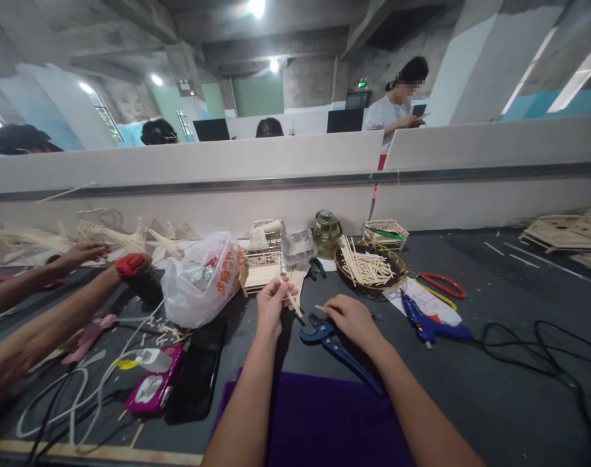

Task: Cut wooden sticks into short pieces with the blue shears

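My left hand (272,301) is closed around a few thin wooden sticks (294,305), which point down toward the table. My right hand (352,319) pinches a short pale stick (319,307) near its fingertips. Just below that hand lies a blue-handled cutter (344,355), its curved jaw toward my left hand. A small frame built of sticks (262,277) stands right behind my left hand. Beyond my right hand, a round woven basket (403,275) holds many cut sticks (366,263).
A blue glue gun (431,322) with a black cable lies right, near red-handled pliers (444,285). Purple cloth (324,421) covers the near edge. Left are a plastic bag (198,285), a black phone (198,373) and a magenta box (156,383). Another person's arms (47,331) reach in.
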Motion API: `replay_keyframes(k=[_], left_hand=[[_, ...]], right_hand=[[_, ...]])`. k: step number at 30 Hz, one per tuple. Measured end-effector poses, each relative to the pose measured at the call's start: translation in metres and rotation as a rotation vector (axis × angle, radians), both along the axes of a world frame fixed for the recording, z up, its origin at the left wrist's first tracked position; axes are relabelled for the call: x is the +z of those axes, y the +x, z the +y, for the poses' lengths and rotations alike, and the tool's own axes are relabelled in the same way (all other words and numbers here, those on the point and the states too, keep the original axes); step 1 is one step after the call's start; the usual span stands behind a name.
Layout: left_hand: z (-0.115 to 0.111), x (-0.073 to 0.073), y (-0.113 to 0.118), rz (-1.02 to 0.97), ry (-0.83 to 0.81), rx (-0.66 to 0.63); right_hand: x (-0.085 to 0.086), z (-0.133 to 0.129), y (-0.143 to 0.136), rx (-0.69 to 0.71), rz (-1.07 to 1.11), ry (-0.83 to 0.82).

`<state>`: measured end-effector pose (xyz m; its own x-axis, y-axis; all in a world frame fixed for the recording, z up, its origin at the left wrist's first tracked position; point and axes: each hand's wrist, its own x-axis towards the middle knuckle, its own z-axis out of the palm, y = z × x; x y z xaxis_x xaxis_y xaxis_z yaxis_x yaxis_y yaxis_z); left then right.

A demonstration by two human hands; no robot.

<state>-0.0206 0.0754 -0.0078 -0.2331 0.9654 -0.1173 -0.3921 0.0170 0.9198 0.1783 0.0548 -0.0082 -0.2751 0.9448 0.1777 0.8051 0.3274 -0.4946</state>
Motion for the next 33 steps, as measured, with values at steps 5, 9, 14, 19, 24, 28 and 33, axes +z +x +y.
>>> replay_keyframes(k=[5,9,14,19,24,28,33], left_hand=[[-0.001,-0.001,0.001,-0.007,-0.025,-0.020],[-0.001,-0.002,0.000,-0.003,-0.026,-0.022],[0.001,-0.005,0.000,0.034,-0.020,0.012],[0.000,-0.005,0.003,0.054,0.001,0.004],[0.001,-0.009,0.007,0.117,0.024,-0.045],[0.006,-0.018,0.006,0.233,0.054,0.014],[0.011,-0.025,0.000,0.313,0.075,0.120]], right_hand=[[0.018,0.040,0.037,-0.307,0.267,-0.001],[0.034,0.072,0.054,-0.600,0.196,0.125],[0.029,0.064,0.008,-0.328,0.116,0.109],[0.015,0.035,-0.056,0.246,0.291,-0.108],[0.005,0.034,-0.068,0.125,0.420,-0.208],[-0.008,0.048,-0.062,-0.022,0.551,-0.419],[-0.010,0.066,-0.071,-0.080,0.626,-0.545]])
